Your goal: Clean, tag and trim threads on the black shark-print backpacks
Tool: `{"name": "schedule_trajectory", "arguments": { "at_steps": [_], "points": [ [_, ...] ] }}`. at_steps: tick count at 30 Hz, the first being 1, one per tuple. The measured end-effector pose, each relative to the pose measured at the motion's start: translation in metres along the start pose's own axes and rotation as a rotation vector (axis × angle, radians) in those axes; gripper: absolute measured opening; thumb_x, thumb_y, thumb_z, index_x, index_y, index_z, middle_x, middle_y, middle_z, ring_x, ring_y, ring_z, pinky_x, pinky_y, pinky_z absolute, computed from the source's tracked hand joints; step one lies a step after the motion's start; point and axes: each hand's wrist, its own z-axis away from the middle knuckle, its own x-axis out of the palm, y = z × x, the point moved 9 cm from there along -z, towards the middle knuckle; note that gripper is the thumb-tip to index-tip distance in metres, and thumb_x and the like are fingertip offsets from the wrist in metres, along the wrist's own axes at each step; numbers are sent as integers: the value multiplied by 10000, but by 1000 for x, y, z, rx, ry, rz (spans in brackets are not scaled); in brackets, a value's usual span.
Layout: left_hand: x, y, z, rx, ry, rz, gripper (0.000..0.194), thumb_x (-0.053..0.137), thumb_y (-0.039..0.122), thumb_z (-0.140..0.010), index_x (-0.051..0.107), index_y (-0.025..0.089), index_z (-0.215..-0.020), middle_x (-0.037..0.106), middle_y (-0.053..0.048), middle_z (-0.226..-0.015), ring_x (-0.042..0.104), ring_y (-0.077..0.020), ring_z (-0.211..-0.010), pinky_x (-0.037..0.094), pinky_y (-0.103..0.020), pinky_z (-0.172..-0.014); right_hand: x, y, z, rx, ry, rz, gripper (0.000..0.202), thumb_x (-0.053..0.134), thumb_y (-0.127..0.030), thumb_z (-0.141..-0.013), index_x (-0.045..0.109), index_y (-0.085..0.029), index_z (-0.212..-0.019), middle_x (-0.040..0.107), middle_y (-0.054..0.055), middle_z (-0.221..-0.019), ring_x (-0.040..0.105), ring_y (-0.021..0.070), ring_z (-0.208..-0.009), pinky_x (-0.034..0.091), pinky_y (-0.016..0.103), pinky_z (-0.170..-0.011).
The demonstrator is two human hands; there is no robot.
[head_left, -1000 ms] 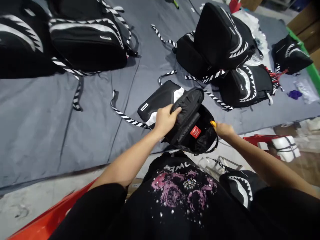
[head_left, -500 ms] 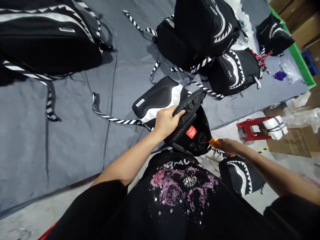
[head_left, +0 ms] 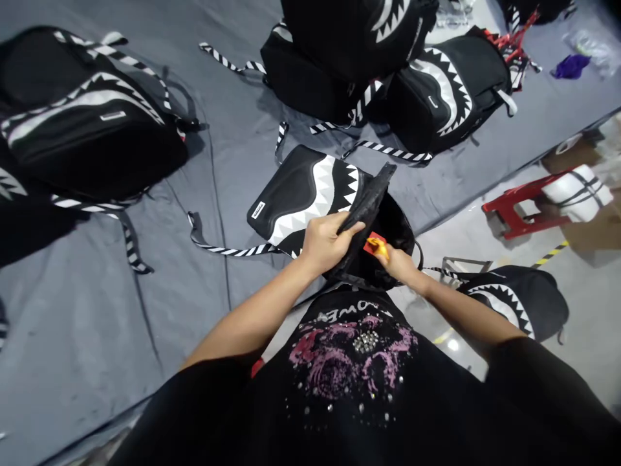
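Note:
A black backpack (head_left: 290, 188) with a white shark-tooth band lies tilted at the table's edge against my body, its main compartment unzipped. My left hand (head_left: 327, 241) is closed on the edge of the raised opening flap, thumb on top. Inside the dark opening, my right hand (head_left: 400, 264) is wrapped round a small orange tool (head_left: 379, 248). The tool's front end is over a red label (head_left: 372, 238) on the lining. Its exact kind is blurred and partly hidden by my fingers. A black-and-white striped strap (head_left: 233, 250) trails left from the bag.
More black shark-tooth backpacks lie on the grey-covered table (head_left: 169, 323), one group at left (head_left: 92, 149) and others behind (head_left: 444, 97). A purple scrap (head_left: 571, 66) sits at far right. On the floor at right are a red stool (head_left: 514, 207) and another backpack (head_left: 533, 294).
My right hand has moved left with the orange tool, from the bag's right rim into the opening by the red label. My left hand still grips the flap. The camera view has turned.

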Motion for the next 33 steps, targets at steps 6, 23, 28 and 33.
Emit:
{"name": "schedule_trajectory", "arguments": {
  "at_steps": [6,23,28,33],
  "points": [
    [8,48,-3,254,-40,30,251,588,276,-901,570,174,-673,526,41,-537,484,-65,-465,348,-197,-470,39,-36,-30,-196,67,-29,312,581,-391,-901,587,-185,-1135,705,86,-1002,664,214,-921,447,260,-803],
    [-56,-25,4,-30,275,-310,403,608,336,-857,398,173,-553,302,67,-492,287,-46,-453,210,-204,-444,16,-15,-25,14,244,-37,456,377,-460,-986,471,-139,-1296,710,136,-983,678,269,-881,454,303,-739],
    [-53,-26,-1,-24,238,-287,413,620,370,-839,407,179,-542,290,69,-476,277,-47,-438,211,-206,-437,-9,10,-4,138,286,-63,421,286,-441,-1003,467,-135,-1230,698,148,-979,672,269,-885,455,315,-709],
    [-44,-24,1,-108,164,-270,346,598,318,-853,449,182,-572,385,66,-492,352,-60,-450,280,-220,-473,-14,19,28,188,328,-87,393,296,-405,-1002,480,-125,-1207,690,154,-960,671,275,-875,461,327,-707]
  ]
}}
